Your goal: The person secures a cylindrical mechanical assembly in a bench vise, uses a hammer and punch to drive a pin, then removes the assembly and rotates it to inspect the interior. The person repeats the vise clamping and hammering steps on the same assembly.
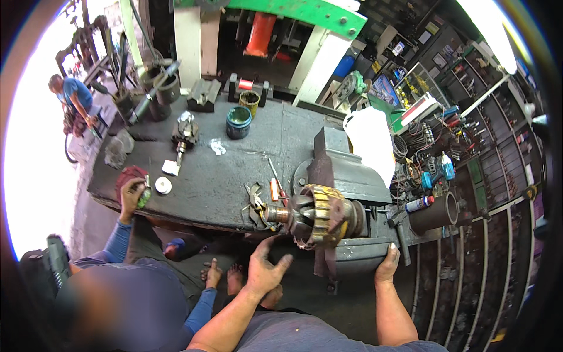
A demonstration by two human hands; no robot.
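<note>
A rotor point(319, 216) with a yellow-brown toothed ring and a copper-coloured shaft end lies across the large dark bench vise point(358, 176). Just below its shaft end is my left hand point(268, 271), thumb and fingers apart, with nothing in it. My right hand point(386, 267) grips the right end of the vise's front jaw point(358, 258); its fingers are partly hidden behind the jaw. Left of the rotor, a screwdriver point(274, 170), an orange-handled tool point(274, 189) and a small heap of metal strips point(256, 205) lie on the dark workbench point(205, 188).
A co-worker's hand point(134, 193) rests by a red cloth point(126, 179) at the bench's left end. Two open cans point(238, 123), a small armature point(185, 132) and a white roll point(163, 186) stand on the bench. Tools and a spray can point(419, 203) crowd the right.
</note>
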